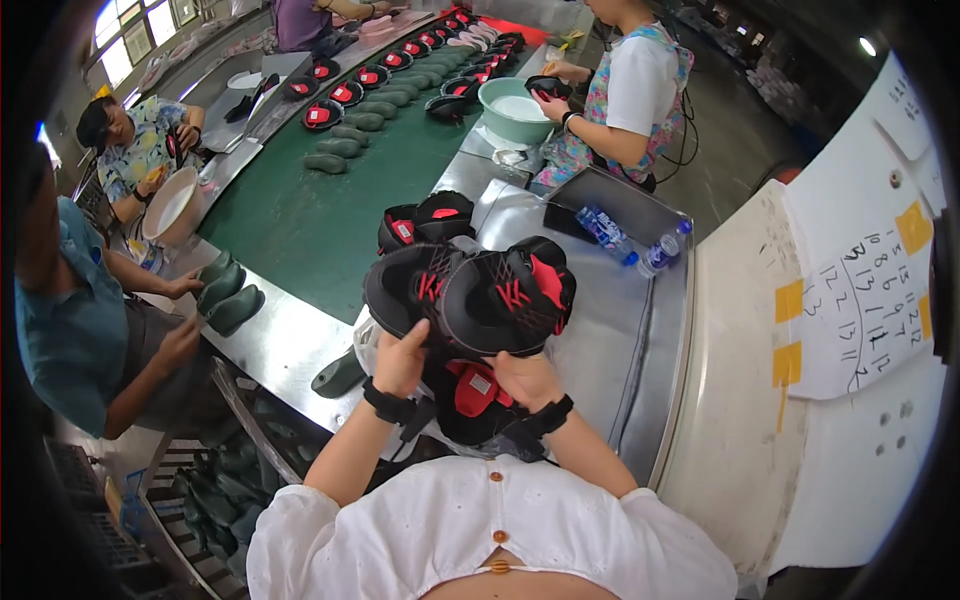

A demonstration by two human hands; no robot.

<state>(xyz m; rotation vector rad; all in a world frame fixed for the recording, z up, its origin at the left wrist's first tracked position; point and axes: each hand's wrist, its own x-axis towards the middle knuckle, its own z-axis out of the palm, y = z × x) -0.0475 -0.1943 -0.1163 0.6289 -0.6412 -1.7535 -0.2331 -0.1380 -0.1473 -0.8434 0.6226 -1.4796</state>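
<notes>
My left hand is closed on the near edge of a black shoe upper with red lacing. A matching shoe upper, with red lining showing at its collar, is gripped at its near edge by my right hand. The two uppers are held side by side, toes toward me. Under and between my wrists lies another black upper with a red lining and a white label, on clear plastic. Just beyond the held pair sit more black uppers. A dark green shoe last lies left of my left hand.
A green conveyor belt carries rows of lasts and uppers. Two plastic bottles lie by a metal tray at right. Co-workers stand at left and far right, near a green basin. A rack of lasts stands lower left.
</notes>
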